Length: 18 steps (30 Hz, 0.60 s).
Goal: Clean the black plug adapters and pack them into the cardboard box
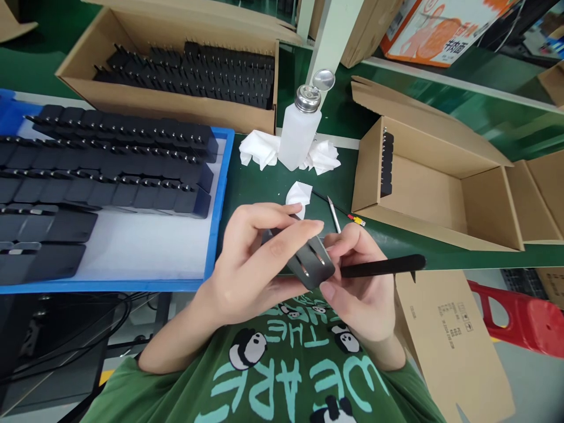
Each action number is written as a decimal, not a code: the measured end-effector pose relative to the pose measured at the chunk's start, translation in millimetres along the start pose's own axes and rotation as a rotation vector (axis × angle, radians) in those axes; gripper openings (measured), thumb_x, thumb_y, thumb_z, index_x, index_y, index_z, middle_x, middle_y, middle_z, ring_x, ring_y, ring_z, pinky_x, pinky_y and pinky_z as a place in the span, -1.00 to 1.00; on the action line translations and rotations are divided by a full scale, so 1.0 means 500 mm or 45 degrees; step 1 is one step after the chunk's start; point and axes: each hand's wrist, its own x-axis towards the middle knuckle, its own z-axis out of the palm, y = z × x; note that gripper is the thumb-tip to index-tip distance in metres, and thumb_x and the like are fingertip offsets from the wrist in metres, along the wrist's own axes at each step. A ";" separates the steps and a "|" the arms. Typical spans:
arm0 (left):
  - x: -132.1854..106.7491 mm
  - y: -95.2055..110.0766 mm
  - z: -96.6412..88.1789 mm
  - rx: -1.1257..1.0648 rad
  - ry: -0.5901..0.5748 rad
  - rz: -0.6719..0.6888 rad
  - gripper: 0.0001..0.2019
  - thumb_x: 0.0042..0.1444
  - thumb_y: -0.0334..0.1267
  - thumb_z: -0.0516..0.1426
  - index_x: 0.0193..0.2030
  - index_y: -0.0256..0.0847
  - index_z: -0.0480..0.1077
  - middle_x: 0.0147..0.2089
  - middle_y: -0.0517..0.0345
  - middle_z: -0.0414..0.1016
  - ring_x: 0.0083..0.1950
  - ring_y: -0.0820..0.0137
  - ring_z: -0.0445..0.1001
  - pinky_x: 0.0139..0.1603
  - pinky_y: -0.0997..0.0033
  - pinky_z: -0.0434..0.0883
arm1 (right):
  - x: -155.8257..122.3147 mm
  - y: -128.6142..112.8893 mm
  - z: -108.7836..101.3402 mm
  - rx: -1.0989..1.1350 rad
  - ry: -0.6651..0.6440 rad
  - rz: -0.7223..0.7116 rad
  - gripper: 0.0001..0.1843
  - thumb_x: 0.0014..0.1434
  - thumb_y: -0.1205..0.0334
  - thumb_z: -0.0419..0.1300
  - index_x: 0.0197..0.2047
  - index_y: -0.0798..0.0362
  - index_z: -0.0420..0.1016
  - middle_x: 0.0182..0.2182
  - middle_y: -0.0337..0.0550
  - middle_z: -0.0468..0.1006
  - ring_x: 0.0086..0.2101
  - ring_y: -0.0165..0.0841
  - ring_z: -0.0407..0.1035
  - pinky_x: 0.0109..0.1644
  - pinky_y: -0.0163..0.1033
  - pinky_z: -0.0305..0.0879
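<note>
My left hand [259, 258] is closed around a dark grey plug adapter [311, 265], its two metal prongs facing up toward me. My right hand [359, 282] touches the adapter's right side with thumb and fingers and also grips a black tweezer-like tool [383, 266] that sticks out to the right. Both hands hover in front of my chest, just off the green table's front edge [264, 188]. A small white wipe [298, 197] lies on the table just beyond my left fingers.
A blue tray [220, 200] at left holds rows of black adapters [110, 164]. A cardboard box [167, 106] of more adapters stands behind it. A white dispenser bottle [299, 132] sits among crumpled wipes. An open box [440, 188] at right holds one row. A craft knife [333, 214] lies nearby.
</note>
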 end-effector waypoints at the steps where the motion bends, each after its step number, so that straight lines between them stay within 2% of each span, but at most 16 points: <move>1: 0.000 0.002 -0.001 0.002 -0.011 -0.013 -0.55 0.17 -0.14 0.34 0.17 -0.08 0.41 -0.10 0.08 0.41 -0.01 0.16 0.61 0.06 0.06 0.68 | 0.000 0.000 0.001 -0.007 0.012 0.002 -0.71 0.10 0.47 0.23 -0.18 -0.08 0.34 -0.53 -0.40 0.17 -0.52 -0.46 0.02 -0.47 -0.31 -0.08; 10: -0.006 0.006 -0.006 0.017 -0.023 -0.071 -0.57 0.19 -0.12 0.32 0.18 0.00 0.40 -0.09 0.06 0.43 0.05 0.10 0.61 0.02 -0.01 0.70 | -0.003 -0.001 0.001 0.021 -0.007 0.012 -0.69 0.10 0.47 0.25 -0.15 -0.09 0.37 -0.52 -0.39 0.18 -0.50 -0.45 0.03 -0.46 -0.31 -0.09; 18: -0.005 0.005 -0.006 0.007 -0.006 -0.022 -0.56 0.17 -0.14 0.34 0.16 -0.11 0.41 -0.08 0.07 0.41 0.04 0.18 0.60 0.07 0.10 0.67 | -0.001 -0.001 0.006 0.013 -0.013 -0.010 -0.72 0.11 0.45 0.24 -0.17 -0.09 0.35 -0.53 -0.40 0.15 -0.51 -0.45 0.01 -0.46 -0.30 -0.07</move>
